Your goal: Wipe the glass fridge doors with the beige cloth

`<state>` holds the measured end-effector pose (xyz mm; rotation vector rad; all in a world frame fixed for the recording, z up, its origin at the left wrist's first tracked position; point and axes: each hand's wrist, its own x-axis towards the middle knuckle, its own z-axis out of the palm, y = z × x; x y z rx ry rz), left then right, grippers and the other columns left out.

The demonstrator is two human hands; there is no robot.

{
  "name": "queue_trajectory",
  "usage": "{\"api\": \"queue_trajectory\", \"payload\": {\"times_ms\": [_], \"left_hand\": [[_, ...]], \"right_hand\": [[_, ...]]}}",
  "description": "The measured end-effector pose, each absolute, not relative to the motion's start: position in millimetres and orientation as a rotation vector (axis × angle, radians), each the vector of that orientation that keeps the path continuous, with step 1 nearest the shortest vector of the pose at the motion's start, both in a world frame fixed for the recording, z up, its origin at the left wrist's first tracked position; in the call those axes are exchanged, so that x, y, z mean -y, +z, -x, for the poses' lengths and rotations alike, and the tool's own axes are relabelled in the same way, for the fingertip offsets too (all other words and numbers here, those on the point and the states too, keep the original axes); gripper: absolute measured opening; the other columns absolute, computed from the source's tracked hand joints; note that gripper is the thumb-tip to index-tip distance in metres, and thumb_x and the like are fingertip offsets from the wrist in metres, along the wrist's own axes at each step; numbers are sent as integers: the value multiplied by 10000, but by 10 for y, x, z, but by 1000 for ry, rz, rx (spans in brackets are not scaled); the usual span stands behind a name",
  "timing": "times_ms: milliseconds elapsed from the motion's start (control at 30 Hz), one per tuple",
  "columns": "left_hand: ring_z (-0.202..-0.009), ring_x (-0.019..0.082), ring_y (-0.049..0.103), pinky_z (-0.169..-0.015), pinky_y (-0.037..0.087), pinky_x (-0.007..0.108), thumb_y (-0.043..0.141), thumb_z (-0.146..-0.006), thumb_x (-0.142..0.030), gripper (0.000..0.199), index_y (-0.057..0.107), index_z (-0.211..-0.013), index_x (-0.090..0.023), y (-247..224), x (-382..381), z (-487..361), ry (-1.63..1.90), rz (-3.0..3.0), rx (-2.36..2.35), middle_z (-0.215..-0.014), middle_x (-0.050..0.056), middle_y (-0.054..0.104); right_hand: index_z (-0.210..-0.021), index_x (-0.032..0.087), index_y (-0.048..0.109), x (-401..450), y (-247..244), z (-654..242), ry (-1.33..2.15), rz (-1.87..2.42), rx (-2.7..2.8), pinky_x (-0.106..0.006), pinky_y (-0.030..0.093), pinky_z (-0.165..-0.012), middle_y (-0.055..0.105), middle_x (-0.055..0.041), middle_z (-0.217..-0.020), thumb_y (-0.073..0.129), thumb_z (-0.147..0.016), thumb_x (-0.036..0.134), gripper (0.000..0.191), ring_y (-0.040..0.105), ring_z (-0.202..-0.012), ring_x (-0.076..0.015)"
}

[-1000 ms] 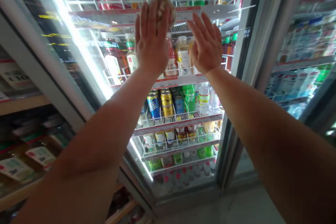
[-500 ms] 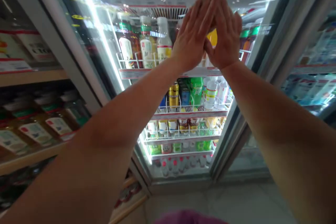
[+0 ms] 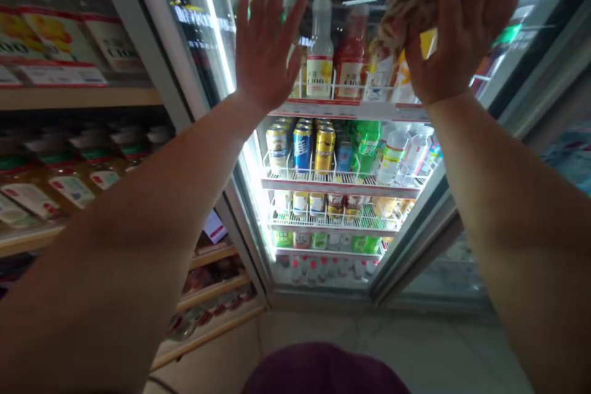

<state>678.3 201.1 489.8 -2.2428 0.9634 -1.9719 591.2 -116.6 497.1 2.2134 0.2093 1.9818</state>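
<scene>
My left hand (image 3: 268, 46) is raised at the upper left of the cooler door, fingers spread, with nothing in it. My right hand (image 3: 455, 31) is up at the upper right, its fingers against a crumpled beige and pink cloth (image 3: 401, 3). The cloth lies on the glass side, in front of the bottles. Behind the glass, between my hands, stand a clear bottle (image 3: 320, 52) and a red bottle (image 3: 351, 55) with white labels.
Lower cooler shelves hold cans (image 3: 301, 146), green bottles (image 3: 368, 141) and packs. At the left, wooden shelves (image 3: 78, 97) carry juice bottles. A metal door frame (image 3: 415, 240) runs down the right, above a tiled floor (image 3: 443, 351).
My hands were close together at the upper middle; now they are far apart, the left moved left and the right moved right. The cloth has come into view. The view has shifted.
</scene>
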Motion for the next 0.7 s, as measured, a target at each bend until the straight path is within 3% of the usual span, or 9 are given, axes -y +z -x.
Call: {"api": "queue_trajectory", "payload": {"times_ms": [100,200,267,400,467,567,700], "left_hand": [[-1580,249,48,-1285,77,569,442,-1032,-355,612,293,-1607,-206,4804,-2076,-6781,-1958,2245,-1063,-1707,16,158],[-1581,271,77,-1299,64,577,416,-1031,-335,596,303,-1610,-247,4760,-2038,-6693,-1983,2314,-1135,-1701,-31,177],[-1579,283,101,-1300,64,580,436,-1023,-329,597,317,-1605,-266,4761,-2017,-6674,-1999,2329,-1144,-1694,-35,207],[-1560,350,170,-1264,135,623,434,-1004,-275,622,310,-1609,-199,4772,-2023,-6719,-2009,2213,-1090,-1680,53,259],[-1558,351,179,-1259,147,622,421,-1004,-270,626,299,-1614,-201,4770,-2032,-6737,-2034,2172,-1081,-1675,58,267],[-1559,356,168,-1258,125,628,436,-1006,-285,632,296,-1616,-204,4769,-2034,-6742,-2039,2185,-1133,-1682,65,251],[-1566,344,138,-1265,75,623,466,-988,-282,643,325,-1609,-191,4777,-2026,-6764,-2008,2253,-1177,-1689,77,231]], "right_hand": [[-1586,334,358,1209,4977,-5920,1956,-2254,-250,-614,213,-1222,326,-35,-1661,448,-994,616,662,257,-1553,-320],[-1577,397,334,1243,5013,-5930,1879,-2298,-311,-714,147,-1212,305,76,-1652,420,-1018,544,585,223,-1559,-358],[-1556,377,386,1222,5073,-5961,1884,-2304,-326,-764,136,-1192,330,72,-1638,447,-1012,514,564,232,-1551,-392],[-1379,243,620,980,5165,-6086,2009,-2389,-431,-588,275,-1241,466,-27,-1576,489,-1008,312,399,351,-1516,-287],[-1301,227,666,756,5084,-6128,2075,-2446,-450,-537,284,-1254,507,-38,-1551,424,-1033,278,365,370,-1504,-240],[-1378,260,599,367,4764,-6094,2064,-2425,-474,-578,233,-1269,452,2,-1595,352,-1049,308,415,266,-1549,-230],[-1561,357,352,37,4476,-5964,1774,-2497,-518,-562,139,-1293,255,46,-1689,438,-1007,537,589,75,-1593,-221]]}}
